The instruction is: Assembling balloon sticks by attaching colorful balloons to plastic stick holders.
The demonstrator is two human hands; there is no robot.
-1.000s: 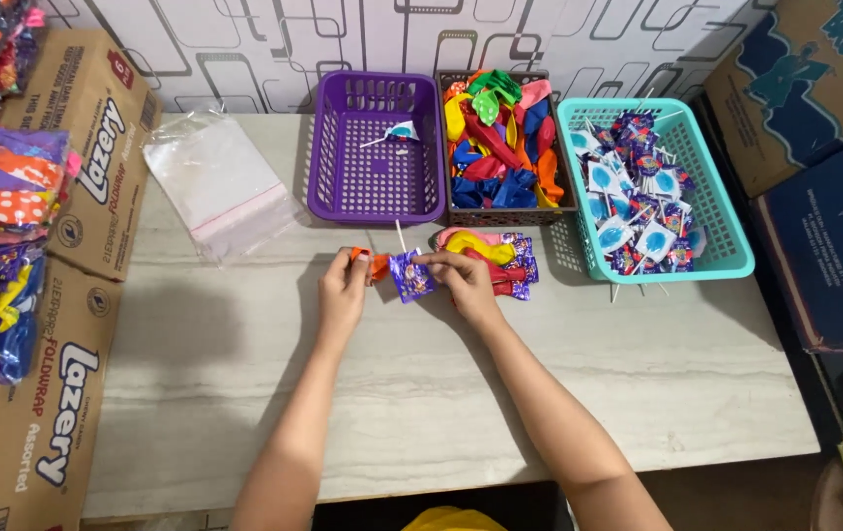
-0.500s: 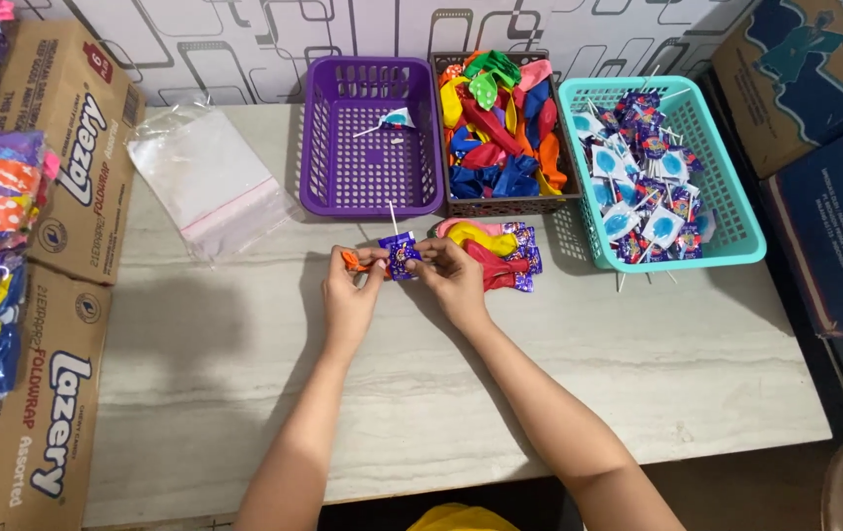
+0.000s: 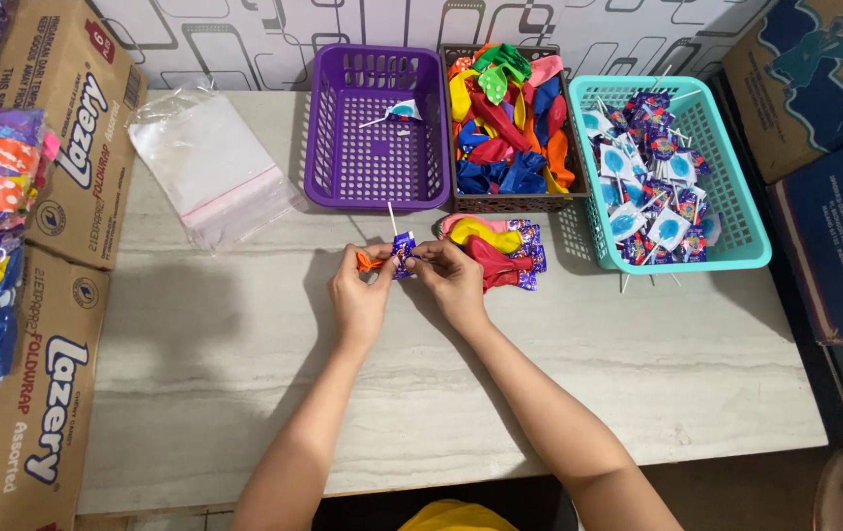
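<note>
Purple wrapping shows between the fingertips of both hands, where a small lollipop (image 3: 403, 251) is pinched over the pale marble tabletop (image 3: 244, 393), its thin white stick pointing up and away from the person. The left hand (image 3: 360, 300) is closed on the lollipop's left side and also presses an orange balloon (image 3: 369, 261) against it, the balloon's end sticking out just left of the thumb. The right hand (image 3: 454, 283) is closed on the lollipop's right side, fingertips nearly meeting those of the left. Just beyond the right hand's knuckles lies a small pile of balloons and lollipops (image 3: 500, 254), pink, yellow and red over purple wrappers, touching or almost touching the fingers. Further out from both hands stand three baskets in a row: a purple basket (image 3: 343, 157) ahead of the left hand with a single wrapped lollipop inside, a dark basket (image 3: 510, 202) packed with mixed coloured balloons ahead of the right hand, and a teal basket (image 3: 736, 211) of lollipops off to the right. Well to the left of the left hand lie clear plastic bags (image 3: 210, 167), and beyond them cardboard boxes (image 3: 38, 295) along the table's edge.
</note>
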